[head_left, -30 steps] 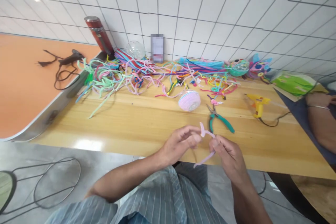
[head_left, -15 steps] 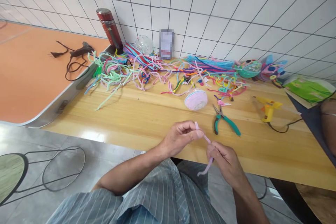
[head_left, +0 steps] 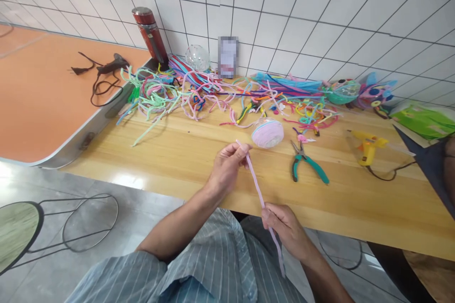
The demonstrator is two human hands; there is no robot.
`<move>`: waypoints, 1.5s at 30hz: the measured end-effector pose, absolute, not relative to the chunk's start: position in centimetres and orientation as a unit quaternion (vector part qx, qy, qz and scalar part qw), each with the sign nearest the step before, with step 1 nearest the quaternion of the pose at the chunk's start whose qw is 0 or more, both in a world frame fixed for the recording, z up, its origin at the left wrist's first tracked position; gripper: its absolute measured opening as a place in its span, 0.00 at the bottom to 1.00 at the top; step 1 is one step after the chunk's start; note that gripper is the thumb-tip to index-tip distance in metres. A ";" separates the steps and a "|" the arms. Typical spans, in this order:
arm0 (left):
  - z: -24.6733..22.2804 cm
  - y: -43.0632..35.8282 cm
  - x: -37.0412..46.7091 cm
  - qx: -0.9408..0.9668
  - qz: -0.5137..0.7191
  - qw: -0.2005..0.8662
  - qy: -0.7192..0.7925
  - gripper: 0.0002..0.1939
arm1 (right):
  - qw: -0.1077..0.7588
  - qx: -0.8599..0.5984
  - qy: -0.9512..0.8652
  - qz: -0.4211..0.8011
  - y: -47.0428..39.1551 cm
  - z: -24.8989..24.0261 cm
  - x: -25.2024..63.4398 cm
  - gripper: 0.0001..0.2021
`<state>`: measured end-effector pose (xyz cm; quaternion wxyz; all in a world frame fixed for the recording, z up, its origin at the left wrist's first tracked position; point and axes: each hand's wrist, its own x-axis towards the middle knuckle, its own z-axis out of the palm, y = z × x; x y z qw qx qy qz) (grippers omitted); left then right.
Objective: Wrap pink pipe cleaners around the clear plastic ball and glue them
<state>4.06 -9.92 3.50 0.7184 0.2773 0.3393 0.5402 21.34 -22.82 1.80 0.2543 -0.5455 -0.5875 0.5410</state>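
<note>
A pale pink-lilac pipe cleaner [head_left: 256, 183] runs slantwise between my hands over the table's front edge. My left hand [head_left: 227, 163] pinches it close to its upper end. Lower down, my right hand [head_left: 284, 227] is closed around its middle, and the loose end hangs over my lap. Just beyond my left hand sits a clear ball [head_left: 268, 133] partly covered in pale pink, with a light blue band. Pliers with teal handles [head_left: 308, 163] lie with jaws slightly apart to the right of the ball.
Tangled pipe cleaners [head_left: 159, 94] spread along the back, beside a red thermos [head_left: 151, 35], a clear ball [head_left: 197, 58] and a phone [head_left: 228, 57]. Decorated balls [head_left: 341, 91], a yellow glue gun [head_left: 369, 147] and a green packet [head_left: 423, 120] are at right. A person's arm shows at the right edge.
My hands have moved apart, the left up and leftward, the right slightly down and left. The pipe cleaner now stretches longer and straighter between them.
</note>
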 end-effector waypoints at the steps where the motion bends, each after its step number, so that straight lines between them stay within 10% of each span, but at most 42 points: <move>1: 3.6 -9.5 3.6 0.275 0.539 0.720 0.339 0.29 | 0.251 -0.544 -0.596 0.535 -22.9 1.8 21.5 0.35; 34: 3.4 -9.1 -2.7 0.218 0.484 0.745 0.403 0.23 | 0.266 -0.476 -0.761 0.351 -24.5 2.5 23.5 0.26; 45: 3.7 -9.0 -1.8 0.294 0.389 0.770 0.411 0.25 | 0.249 -0.357 -0.699 0.568 -26.5 4.4 25.7 0.21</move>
